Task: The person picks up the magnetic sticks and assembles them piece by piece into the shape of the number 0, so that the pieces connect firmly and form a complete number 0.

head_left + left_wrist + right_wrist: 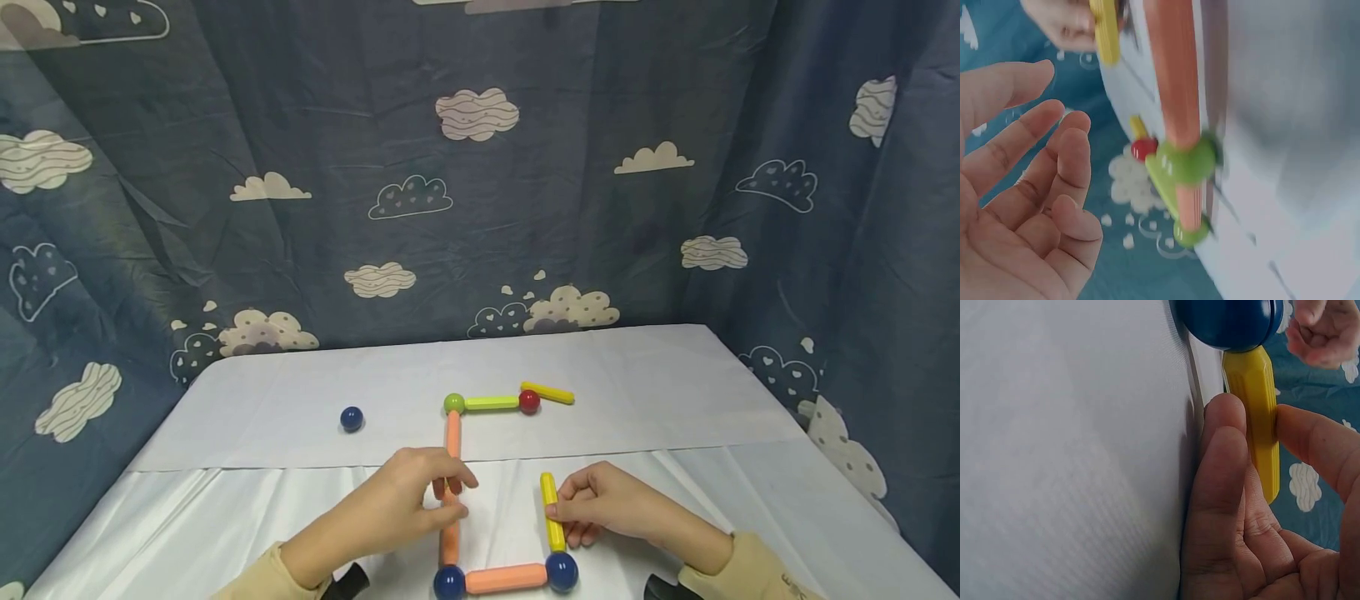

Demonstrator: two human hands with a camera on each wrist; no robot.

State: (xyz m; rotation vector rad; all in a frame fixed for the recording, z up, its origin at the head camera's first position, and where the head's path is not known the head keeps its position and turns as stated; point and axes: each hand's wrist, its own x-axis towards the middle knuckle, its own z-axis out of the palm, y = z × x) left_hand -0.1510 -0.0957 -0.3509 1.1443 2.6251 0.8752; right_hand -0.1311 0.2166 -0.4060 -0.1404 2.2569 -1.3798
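My right hand pinches a yellow rod between thumb and fingers. One end of that rod meets a blue ball at the near right corner. An orange rod links this ball to another blue ball on the left. From there, orange rods run away from me, with a green ball between them. Over this side hovers my left hand, fingers loosely bent and holding nothing. In the head view it hides the middle green ball.
At the far end, a light green ball, a green rod and a red ball form a row. A loose-looking yellow rod lies behind the red ball. One blue ball sits apart at left on the white cloth.
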